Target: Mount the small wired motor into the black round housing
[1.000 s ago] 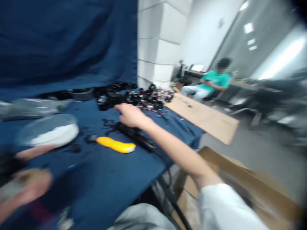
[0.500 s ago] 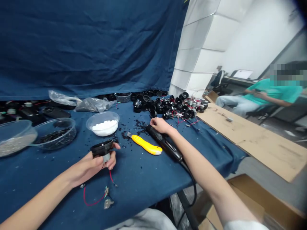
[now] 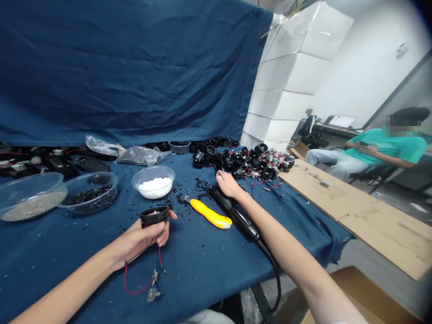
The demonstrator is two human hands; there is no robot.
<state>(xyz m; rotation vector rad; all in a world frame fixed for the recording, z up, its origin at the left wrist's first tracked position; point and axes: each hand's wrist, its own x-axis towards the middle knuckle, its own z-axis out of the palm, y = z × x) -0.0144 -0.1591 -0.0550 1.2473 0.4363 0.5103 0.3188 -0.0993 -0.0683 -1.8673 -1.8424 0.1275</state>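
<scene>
1. One black cup gripped in the left hand, fingers closed round it above the bench; underside mostly hidden by them.
2. Red wires below that hand, tiny end pieces hard to make out.
3. Right hand with fingers curled, near the heap of black parts; anything pinched there, cannot tell.
4. Black tool beside a yellow knife, one edge behind the right forearm.

Workshop: parts pile, corded tool
</scene>
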